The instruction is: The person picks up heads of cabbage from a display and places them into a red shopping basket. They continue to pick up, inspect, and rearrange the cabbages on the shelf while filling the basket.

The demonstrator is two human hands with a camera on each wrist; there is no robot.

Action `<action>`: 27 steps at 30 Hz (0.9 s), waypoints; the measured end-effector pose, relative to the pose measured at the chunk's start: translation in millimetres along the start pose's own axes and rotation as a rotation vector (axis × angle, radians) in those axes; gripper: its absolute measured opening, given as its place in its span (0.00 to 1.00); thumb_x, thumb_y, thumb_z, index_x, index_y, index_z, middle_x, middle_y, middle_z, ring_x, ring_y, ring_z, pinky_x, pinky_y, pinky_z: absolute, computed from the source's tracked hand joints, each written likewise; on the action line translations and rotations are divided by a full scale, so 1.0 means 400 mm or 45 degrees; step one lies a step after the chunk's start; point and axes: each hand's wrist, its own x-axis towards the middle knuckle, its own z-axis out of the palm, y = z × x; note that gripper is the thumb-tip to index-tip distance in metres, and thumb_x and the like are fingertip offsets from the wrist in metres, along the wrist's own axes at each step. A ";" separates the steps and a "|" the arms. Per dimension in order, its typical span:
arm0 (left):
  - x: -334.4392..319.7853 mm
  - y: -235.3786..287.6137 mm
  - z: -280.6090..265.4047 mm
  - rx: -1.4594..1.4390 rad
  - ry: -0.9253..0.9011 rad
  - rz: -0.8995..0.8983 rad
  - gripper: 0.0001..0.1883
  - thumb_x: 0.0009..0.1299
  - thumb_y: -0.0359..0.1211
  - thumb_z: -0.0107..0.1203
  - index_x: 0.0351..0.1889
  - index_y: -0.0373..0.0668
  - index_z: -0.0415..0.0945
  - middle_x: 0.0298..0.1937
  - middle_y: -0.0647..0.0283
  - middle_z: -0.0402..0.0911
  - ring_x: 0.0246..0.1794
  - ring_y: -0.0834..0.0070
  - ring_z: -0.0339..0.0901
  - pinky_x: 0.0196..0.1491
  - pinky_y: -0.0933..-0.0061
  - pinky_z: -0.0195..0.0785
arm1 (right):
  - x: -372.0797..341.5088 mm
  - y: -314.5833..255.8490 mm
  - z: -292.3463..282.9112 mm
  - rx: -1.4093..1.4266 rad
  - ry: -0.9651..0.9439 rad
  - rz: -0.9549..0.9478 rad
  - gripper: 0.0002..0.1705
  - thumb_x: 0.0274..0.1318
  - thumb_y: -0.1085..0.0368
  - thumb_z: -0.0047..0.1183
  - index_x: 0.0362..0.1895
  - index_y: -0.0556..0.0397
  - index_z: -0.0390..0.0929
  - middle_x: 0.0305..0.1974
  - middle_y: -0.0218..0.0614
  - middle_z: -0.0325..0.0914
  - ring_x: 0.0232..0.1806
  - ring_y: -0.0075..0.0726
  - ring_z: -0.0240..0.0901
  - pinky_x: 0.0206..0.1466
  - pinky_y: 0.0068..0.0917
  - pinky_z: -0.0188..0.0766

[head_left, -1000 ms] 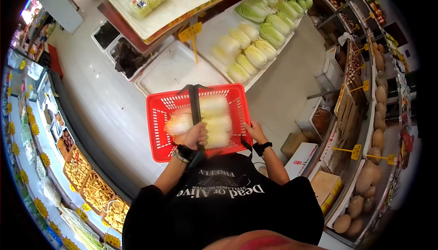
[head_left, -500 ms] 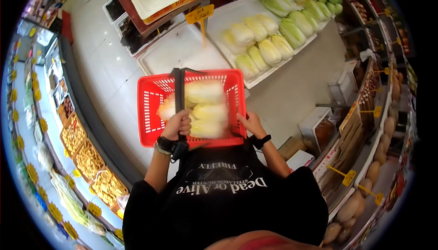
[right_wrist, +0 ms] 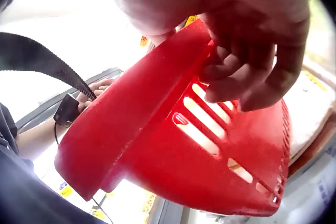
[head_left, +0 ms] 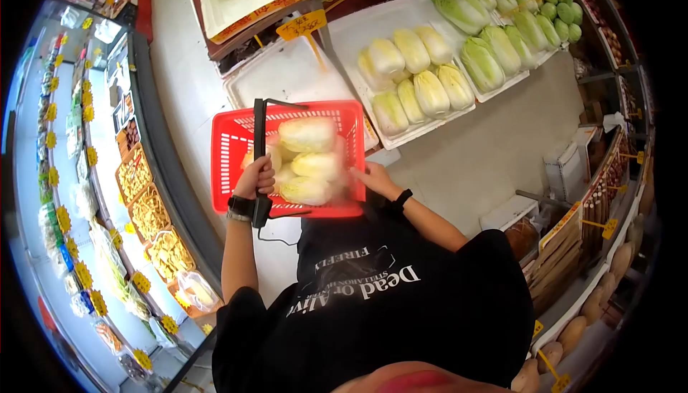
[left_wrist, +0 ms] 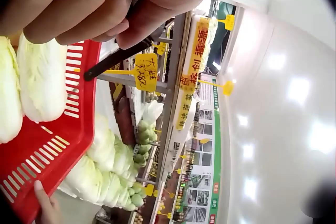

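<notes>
A red plastic shopping basket [head_left: 349,115] is held out in front of the body, with several pale napa cabbages [head_left: 308,135] lying inside. My left hand [head_left: 256,178] grips its black handle [head_left: 259,131], which stands upright across the basket; in the left wrist view the curled fingers [left_wrist: 79,11] wrap this bar. At the basket's right side, my right hand [head_left: 376,180] holds the rim. The right wrist view shows those fingers [right_wrist: 231,74] curled beneath the rim, against the slotted outer wall [right_wrist: 168,155].
Beyond the basket, a white tray [head_left: 344,42] bears more napa cabbages [head_left: 430,92], with a white tray [head_left: 279,78] beside it. A yellow price sign [head_left: 301,25] stands over them. A lit refrigerated case [head_left: 161,135] runs along the left; vegetable shelves [head_left: 573,264] curve along the right.
The head view has turned, so the cabbage tray and right shelves shift across it. The basket sits further left and higher in view. Both hands keep their hold on handle and rim.
</notes>
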 end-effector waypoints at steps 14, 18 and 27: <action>-0.035 0.001 0.046 0.136 0.084 -0.094 0.20 0.77 0.40 0.47 0.22 0.56 0.55 0.15 0.81 0.49 0.10 0.89 0.45 0.12 0.82 0.40 | 0.007 0.111 0.065 0.441 0.111 0.128 0.18 0.57 0.64 0.51 0.49 0.62 0.79 0.39 0.43 0.84 0.40 0.33 0.80 0.46 0.32 0.75; -0.047 0.042 0.083 0.192 0.053 -0.143 0.20 0.78 0.39 0.45 0.21 0.55 0.56 0.14 0.81 0.49 0.10 0.90 0.44 0.12 0.84 0.40 | -0.039 0.046 0.079 0.561 0.235 0.048 0.16 0.57 0.66 0.49 0.46 0.62 0.79 0.33 0.37 0.82 0.34 0.29 0.78 0.39 0.30 0.74; -0.056 0.128 0.124 0.329 -0.075 -0.122 0.20 0.78 0.40 0.45 0.22 0.56 0.54 0.16 0.82 0.50 0.11 0.90 0.45 0.13 0.84 0.40 | -0.071 -0.037 0.083 0.515 0.413 -0.011 0.13 0.60 0.66 0.50 0.44 0.62 0.78 0.30 0.34 0.80 0.30 0.25 0.75 0.35 0.27 0.72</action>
